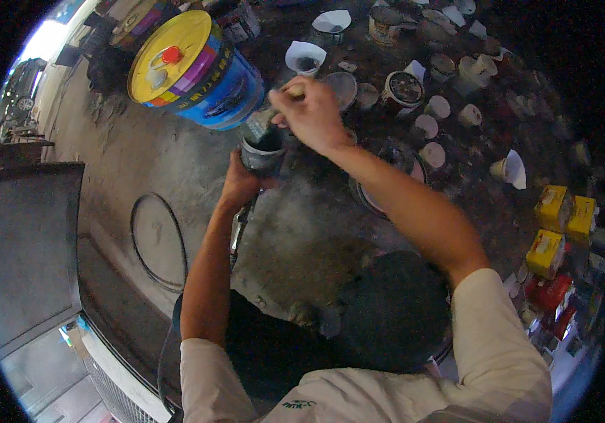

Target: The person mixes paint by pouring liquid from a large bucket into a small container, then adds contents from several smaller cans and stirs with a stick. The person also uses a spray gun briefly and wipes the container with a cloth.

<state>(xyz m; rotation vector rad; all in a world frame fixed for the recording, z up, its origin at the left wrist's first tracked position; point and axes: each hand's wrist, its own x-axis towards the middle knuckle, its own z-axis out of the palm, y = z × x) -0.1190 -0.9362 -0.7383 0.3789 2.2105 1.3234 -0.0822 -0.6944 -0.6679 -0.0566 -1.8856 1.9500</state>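
My left hand [245, 182] grips a dark cup [266, 156] with a pale rim, mounted on what looks like a spray gun [240, 229]. Just above it, my right hand [307, 113] has its fingers closed on a pale object that I cannot make out clearly. A greyish piece [259, 123] below those fingers reaches into the cup's mouth. A large blue bucket with a yellow lid [182, 70] lies beyond both hands, close behind the cup.
Many pots [402, 95] and small cups [438, 106] are spread over the dirty floor [119, 155] to the back and right. Yellow tins [553, 211] sit at right. A looped hose [158, 197] lies left, beside a grey panel [24, 240]. A car [24, 92] shows far left.
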